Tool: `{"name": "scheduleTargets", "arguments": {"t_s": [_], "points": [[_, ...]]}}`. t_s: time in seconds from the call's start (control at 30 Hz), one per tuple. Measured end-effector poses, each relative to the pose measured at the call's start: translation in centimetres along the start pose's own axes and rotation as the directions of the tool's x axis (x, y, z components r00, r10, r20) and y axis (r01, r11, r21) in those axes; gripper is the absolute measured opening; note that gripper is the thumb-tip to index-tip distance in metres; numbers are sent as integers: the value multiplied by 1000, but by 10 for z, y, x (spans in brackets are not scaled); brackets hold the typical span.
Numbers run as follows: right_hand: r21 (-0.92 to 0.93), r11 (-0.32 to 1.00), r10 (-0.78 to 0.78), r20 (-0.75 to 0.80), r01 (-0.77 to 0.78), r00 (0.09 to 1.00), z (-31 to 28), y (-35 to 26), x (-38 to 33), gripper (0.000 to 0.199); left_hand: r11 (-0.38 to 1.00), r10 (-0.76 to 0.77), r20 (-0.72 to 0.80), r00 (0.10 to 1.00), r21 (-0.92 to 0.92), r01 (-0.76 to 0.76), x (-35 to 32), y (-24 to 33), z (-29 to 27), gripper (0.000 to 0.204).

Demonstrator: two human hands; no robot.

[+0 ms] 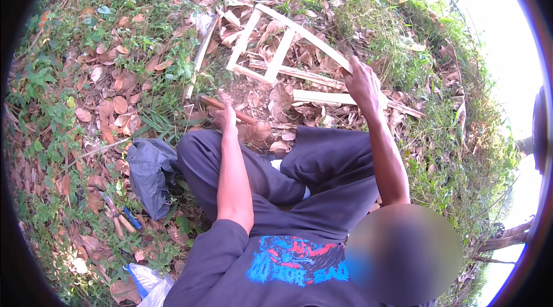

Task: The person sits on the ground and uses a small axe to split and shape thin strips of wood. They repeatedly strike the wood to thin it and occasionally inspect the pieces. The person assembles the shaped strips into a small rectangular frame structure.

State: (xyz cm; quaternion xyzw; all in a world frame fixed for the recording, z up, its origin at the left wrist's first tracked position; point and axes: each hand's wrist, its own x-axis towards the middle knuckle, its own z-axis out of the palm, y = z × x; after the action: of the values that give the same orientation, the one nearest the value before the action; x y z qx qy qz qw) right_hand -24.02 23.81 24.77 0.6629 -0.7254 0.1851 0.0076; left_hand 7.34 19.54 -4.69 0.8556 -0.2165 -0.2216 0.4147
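A frame of pale wooden strips [280,53] lies tilted over the dry leaves ahead of me, with two crosspieces joined to a long strip [308,36] and a short strip closing one side. My right hand [363,83] is closed around the near right end of that long strip. Closer to my lap, my left hand [225,112] is wrapped around a brown wooden handle [246,118]; the kind of tool it belongs to is hard to make out. Below the frame, a loose pale strip [325,98] rests on the ground near my right wrist.
A split wooden piece [201,56] lies left of the frame, and rough sticks [305,75] lie under it. By my left knee sits a black plastic bag [151,174], with wooden-handled tools [119,225] beyond it. A white-and-blue plastic bag [151,285] is at lower left.
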Motion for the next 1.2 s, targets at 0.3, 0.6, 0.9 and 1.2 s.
{"name": "scheduleTargets", "arguments": {"t_s": [0.3,0.6,0.9,1.2], "points": [[-110,981,157,-9,-157,987,-44,25,-35,20,514,854,393,341,-535,-671,-128,175,-12,47],[32,998,50,14,-51,999,-24,15,-62,24,516,790,569,228,-417,-748,-85,187,120,76],[-110,989,113,92,-102,989,10,42,-19,31,552,816,565,121,-700,-453,-93,170,110,53],[-178,983,61,134,-36,989,44,64,0,27,707,707,665,240,-653,-272,-89,163,65,65]]}}
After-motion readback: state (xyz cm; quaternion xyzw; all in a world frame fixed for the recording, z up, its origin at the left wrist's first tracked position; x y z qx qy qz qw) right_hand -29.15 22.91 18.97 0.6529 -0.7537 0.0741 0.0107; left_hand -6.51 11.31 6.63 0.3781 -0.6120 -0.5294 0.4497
